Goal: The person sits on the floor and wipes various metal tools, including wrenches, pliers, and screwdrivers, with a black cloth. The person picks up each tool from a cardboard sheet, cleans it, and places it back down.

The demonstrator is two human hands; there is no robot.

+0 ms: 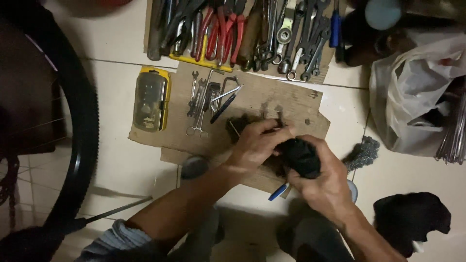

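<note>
Left hand (255, 145): fingers (276, 130) curled narrow, pinching the top of a black cloth (302, 156).
Right hand (327, 182): fingers (318, 145) wrapped tight round the same black cloth, gripped from below.
Black cloth: bunched between both hands, over the cardboard sheet (286, 102) on the tiled floor.
Beyond the fingers: small wrenches (199, 99), yellow case (151, 99).
Right of the fingers: steel wool (364, 151), white plastic bag (412, 92).
Far left: bicycle tyre (82, 121).

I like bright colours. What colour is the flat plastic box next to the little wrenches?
Yellow, with a clear see-through lid: the flat plastic box, seen in the head view.
</note>
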